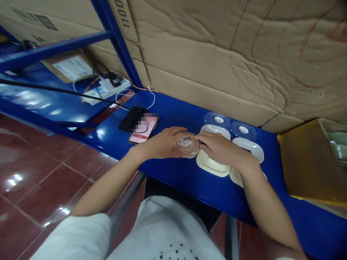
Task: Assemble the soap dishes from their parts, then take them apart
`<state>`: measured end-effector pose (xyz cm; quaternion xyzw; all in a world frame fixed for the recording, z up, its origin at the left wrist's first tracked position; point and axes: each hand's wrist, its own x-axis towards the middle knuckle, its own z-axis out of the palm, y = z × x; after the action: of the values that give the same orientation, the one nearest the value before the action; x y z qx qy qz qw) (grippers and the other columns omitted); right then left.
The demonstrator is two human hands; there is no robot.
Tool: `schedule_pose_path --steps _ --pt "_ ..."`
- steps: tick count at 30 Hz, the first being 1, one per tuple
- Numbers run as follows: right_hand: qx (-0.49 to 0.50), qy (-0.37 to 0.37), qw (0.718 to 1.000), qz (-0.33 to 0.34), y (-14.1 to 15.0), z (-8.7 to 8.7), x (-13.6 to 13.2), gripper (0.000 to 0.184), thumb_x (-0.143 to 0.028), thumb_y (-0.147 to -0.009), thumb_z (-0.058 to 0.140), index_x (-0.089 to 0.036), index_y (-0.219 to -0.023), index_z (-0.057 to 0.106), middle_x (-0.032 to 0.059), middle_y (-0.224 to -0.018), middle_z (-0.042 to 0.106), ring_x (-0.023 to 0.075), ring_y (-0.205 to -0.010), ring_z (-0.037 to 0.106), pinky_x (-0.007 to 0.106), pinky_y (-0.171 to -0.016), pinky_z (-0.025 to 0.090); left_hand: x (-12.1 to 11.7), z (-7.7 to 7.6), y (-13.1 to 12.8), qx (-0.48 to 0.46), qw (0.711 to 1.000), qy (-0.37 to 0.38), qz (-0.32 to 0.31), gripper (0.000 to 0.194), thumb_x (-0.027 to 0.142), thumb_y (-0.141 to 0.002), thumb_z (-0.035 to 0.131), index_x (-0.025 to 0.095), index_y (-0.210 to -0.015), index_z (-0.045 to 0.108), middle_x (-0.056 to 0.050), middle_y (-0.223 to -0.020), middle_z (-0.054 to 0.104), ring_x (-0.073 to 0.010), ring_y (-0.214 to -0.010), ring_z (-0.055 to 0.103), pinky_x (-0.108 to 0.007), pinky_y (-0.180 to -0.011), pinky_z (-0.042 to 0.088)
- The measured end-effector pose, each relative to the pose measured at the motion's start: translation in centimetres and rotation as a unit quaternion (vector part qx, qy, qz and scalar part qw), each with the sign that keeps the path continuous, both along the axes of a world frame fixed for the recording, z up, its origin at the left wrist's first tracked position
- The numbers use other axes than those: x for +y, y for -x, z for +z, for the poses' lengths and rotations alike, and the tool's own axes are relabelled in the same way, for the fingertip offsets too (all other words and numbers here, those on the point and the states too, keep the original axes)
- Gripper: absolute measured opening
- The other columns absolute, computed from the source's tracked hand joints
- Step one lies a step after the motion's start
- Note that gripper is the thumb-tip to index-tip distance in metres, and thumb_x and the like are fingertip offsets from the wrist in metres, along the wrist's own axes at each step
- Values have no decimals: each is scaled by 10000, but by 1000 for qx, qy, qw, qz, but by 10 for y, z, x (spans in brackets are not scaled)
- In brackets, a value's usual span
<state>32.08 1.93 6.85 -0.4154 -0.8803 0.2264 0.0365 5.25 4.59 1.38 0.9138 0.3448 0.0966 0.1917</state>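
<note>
Both hands rest on the blue shelf top (pixel 176 115). My left hand (pixel 164 143) curls around a small round clear lid (pixel 188 144) with a printed label. My right hand (pixel 219 148) grips the lid's other edge and lies over a white square tray (pixel 213 167). Further white trays (pixel 251 146) sit beside it. Two clear lidded containers (pixel 217 120) stand just behind them, against the cardboard.
A phone with a lit screen (pixel 143 130) lies left of my hands, a dark device (pixel 130 118) and white cable beside it. Cardboard boxes (pixel 230 54) wall the back. A yellow bag (pixel 306 162) sits at the right. Blue rack posts and red floor tiles lie left.
</note>
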Motion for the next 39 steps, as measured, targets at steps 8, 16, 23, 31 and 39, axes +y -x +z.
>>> schedule_pose_path --steps 8,16,23,31,39 --pt "-11 -2 1000 9 3 -5 0 525 -21 -1003 391 -213 -1440 610 109 -1377 706 280 -1312 634 443 -1097 467 -2 -5 8 -33 999 36 6 784 452 -932 826 357 -1608 441 -132 -1687 429 -340 -1587 396 -552 -1268 377" --pt "-17 -11 1000 2 8 -5 -2 561 -27 -995 422 -220 -1488 607 119 -1389 713 294 -1315 647 449 -1084 498 -6 -11 8 -42 998 51 22 770 519 -961 778 377 -1625 415 -134 -1712 393 -353 -1606 360 -593 -1266 344" --pt "-9 -33 999 0 -14 1 9 466 -85 -1020 462 -245 -1387 701 102 -1453 704 291 -1338 660 457 -1125 506 5 -7 5 72 994 -18 77 746 490 -995 721 298 -1638 394 -177 -1768 326 -392 -1651 283 -673 -1277 269" --pt "-64 -25 990 -121 -69 1 26 528 -300 -1001 665 -223 -1521 614 149 -1576 627 345 -1468 579 508 -1210 455 26 4 -18 77 982 -123 116 685 309 -1006 631 202 -1645 409 -223 -1786 251 -437 -1667 213 -689 -1309 205" --pt "-107 15 980 -165 -65 -18 39 849 -336 -819 862 -275 -1592 519 156 -1709 465 411 -1568 436 610 -1262 347 -19 -4 -82 28 976 -131 -169 581 525 -1008 708 230 -1496 595 -152 -1479 632 -369 -1326 634 -528 -1170 471"
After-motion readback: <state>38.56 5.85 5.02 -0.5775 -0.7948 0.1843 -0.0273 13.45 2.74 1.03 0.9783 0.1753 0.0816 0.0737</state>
